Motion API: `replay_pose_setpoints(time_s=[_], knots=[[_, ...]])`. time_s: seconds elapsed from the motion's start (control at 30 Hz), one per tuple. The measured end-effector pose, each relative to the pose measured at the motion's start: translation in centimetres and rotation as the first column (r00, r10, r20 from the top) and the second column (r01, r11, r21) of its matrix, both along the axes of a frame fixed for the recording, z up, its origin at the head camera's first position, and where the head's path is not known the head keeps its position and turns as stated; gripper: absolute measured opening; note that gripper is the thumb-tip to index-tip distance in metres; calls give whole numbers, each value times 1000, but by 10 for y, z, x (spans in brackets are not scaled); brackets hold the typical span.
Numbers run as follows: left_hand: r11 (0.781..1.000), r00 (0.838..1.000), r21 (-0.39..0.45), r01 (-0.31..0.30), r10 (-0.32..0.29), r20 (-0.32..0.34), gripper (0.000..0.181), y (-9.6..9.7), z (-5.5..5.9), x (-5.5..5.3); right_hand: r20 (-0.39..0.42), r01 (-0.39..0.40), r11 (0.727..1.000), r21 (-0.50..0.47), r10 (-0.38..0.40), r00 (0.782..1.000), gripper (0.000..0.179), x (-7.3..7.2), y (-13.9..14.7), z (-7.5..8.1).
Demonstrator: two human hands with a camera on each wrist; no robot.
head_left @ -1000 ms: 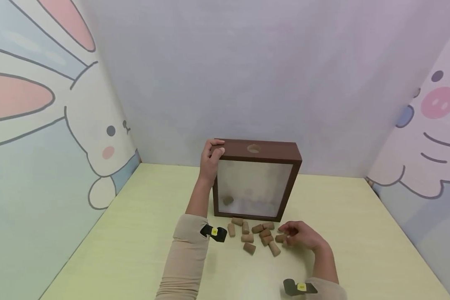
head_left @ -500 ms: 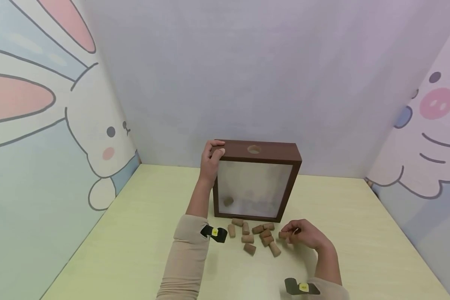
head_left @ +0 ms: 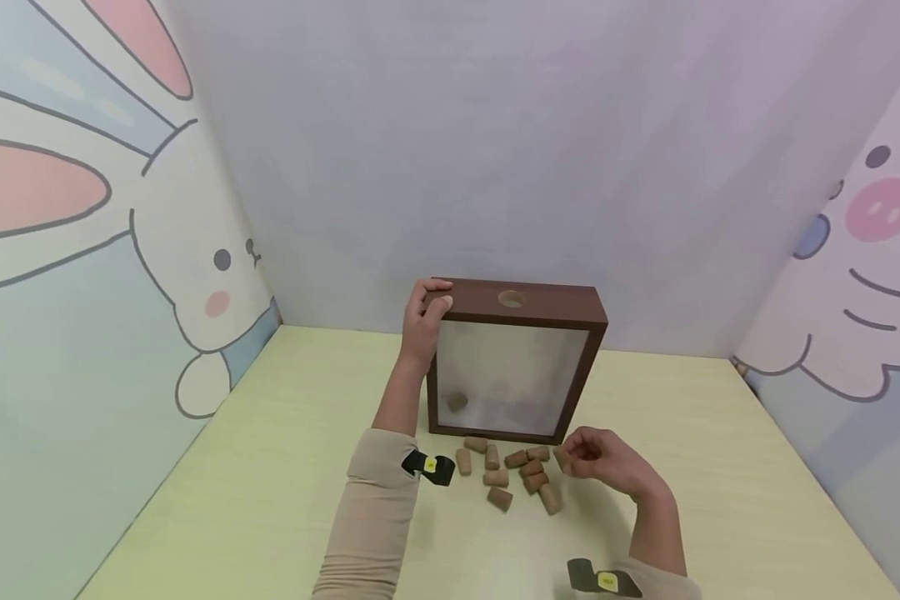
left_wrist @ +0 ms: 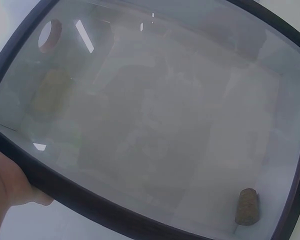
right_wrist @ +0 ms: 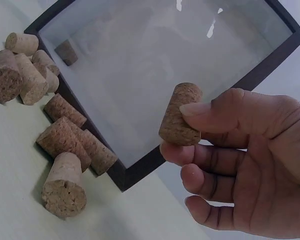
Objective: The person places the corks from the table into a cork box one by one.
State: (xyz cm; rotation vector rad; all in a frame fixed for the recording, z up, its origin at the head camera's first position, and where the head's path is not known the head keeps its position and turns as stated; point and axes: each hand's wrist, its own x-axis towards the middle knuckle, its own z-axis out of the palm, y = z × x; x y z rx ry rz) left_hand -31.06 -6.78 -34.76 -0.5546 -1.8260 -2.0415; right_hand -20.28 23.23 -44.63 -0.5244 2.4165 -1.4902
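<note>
My right hand (head_left: pixel 607 460) pinches a cork (right_wrist: pixel 181 115) between thumb and fingers, in front of the box's lower right corner in the head view. A dark brown framed box (head_left: pixel 528 304) with a clear front stands upright on the table; its top has a round hole (head_left: pixel 512 298). My left hand (head_left: pixel 423 325) grips the box's top left corner. One cork (left_wrist: pixel 247 207) lies inside, at the bottom near the left side. Several more corks (head_left: pixel 496 477) are scattered on the table along the foot of the box.
The pale yellow table (head_left: pixel 292 467) is bounded by a plain back wall (head_left: pixel 495 150) and side walls with cartoon animals, a rabbit (head_left: pixel 217 283) on the left. Black wrist straps (head_left: pixel 429 467) sit on both sleeves.
The right hand has picked up the cork at the right end of the pile, raised it slightly and tilted it upward. The left hand keeps its hold on the box.
</note>
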Motion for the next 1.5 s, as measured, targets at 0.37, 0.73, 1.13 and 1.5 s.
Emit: replay_pose_setpoints(time_s=[0.37,0.73,1.13,1.5], knots=[[1000,1000,9,-1,1,2,25,0,0,-1,-148,-115,993,-25,111,983,17,-6,-17,20],[1000,1000,9,0,0,-5,27,1,2,0,-185,-157,988,-4,154,971,23,-13,-35,59],[1000,1000,7,-3,3,-5,27,0,0,0,-237,-215,976,21,214,948,20,-17,-39,102],[999,999,8,31,-31,18,27,-2,5,3,-337,-206,971,118,234,912,23,-22,-44,138]])
